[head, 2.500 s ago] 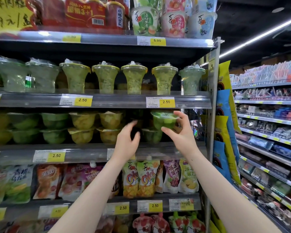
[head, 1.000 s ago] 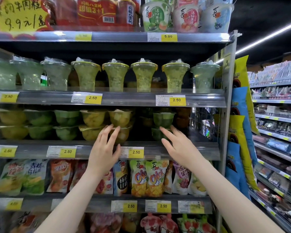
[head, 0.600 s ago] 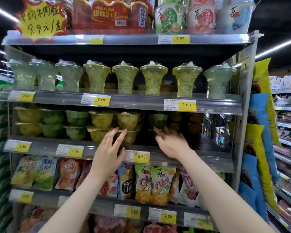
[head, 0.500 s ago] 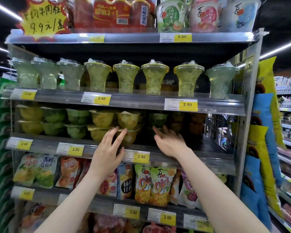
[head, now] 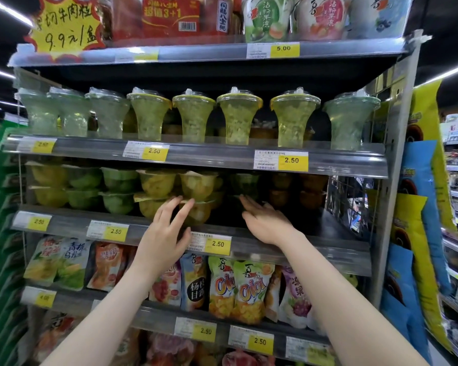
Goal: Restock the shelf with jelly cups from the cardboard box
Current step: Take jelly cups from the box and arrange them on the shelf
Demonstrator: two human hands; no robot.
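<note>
Two empty hands reach toward stacked jelly cups on a grey metal shelf.
Left hand, fingers spread and holding nothing, is before the yellow translucent jelly cups; right hand, flat and unladen, is before the green cups; tall flared cups stand above, printed snack pouches hang below.

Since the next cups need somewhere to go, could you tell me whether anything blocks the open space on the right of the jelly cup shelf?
Nothing visible does: the dark gap beside the right hand is open at the front, with orange cups only at the back.
</note>
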